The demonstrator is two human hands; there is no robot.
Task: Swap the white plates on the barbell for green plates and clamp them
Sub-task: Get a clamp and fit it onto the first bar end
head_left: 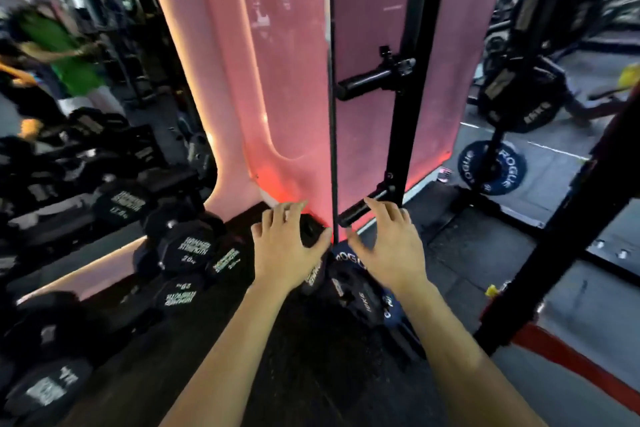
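Note:
Both my hands reach down toward dark weight plates (349,291) stacked on edge on the floor at the foot of a black rack upright (405,107). My left hand (284,246) is spread, fingers apart, just above a black plate's rim. My right hand (391,246) is also spread, beside the lower storage peg (360,208). Neither hand holds anything. The nearest plates are black and dark blue, one marked ROGUE. No white plate, green plate, barbell or clamp is visible.
An upper storage peg (374,78) sticks out of the upright. A mirror and pink wall stand behind. Dumbbells (187,246) lie at left on the floor. A blue ROGUE plate (491,168) and black plates (519,97) hang on a rack at right. A person in green (59,48) shows at far left.

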